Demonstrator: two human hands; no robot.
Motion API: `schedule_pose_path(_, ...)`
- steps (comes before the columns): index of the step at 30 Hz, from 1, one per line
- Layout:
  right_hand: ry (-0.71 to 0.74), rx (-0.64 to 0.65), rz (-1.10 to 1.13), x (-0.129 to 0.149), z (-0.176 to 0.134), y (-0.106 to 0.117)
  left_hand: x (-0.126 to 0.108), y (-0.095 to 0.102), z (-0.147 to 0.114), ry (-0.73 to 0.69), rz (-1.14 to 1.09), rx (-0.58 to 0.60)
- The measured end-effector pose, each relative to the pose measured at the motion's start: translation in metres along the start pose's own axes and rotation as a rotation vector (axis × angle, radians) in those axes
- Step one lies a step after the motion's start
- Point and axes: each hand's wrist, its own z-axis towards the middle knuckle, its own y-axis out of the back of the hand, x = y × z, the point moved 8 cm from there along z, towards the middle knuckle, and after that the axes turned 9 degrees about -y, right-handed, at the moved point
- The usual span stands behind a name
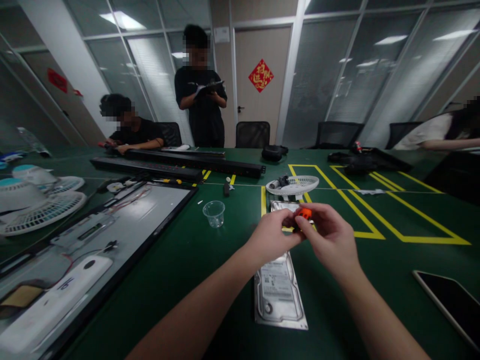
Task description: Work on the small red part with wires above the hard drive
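Flat silver metal hard drive with a white printed label is the reference, lying on the dark green surface. Left/right as the wearer sees it.

Small orange-and-black piece is up in both hands, above and beyond the drive's visible part. Left hand: thumb and fingers pinching its dark side. Right hand: thumb and fingers closed round the orange side. Mostly covered by fingers, so outline and long axis can't be made out. Orange faces right, dark part left.

Drive's long axis runs near-to-far, far end leaning slightly left; round recess at the near end. Left hand hides its far end. Another silver labelled slab shows past the hands, beyond the drive; can't tell if it's a separate unit. Label text too blurred to read.

Left of the drive, toward its far end: clear plastic cup. Beyond it: white round fan grille with dark bits in it. Well right: black-screened phone with a pale edge, cut off by the frame.
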Motion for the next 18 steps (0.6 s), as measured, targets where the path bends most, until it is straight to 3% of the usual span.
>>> schedule_pose_path(4, 0.011, -0.012, 0.003, 0.0005, 0.0003, 0.0006, 0.0033, -0.0008, 0.0005, -0.002, 0.005, 0.012)
schedule_pose_path(10, -0.015, 0.079, 0.021, 0.0002, -0.003, -0.0031, 0.0033, -0.0027, 0.0009, -0.011, 0.013, 0.054)
schedule_pose_path(18, 0.011, -0.013, 0.012, 0.0031, -0.0006, 0.0004, 0.0054, 0.0004, 0.0007, -0.001, 0.009, 0.008)
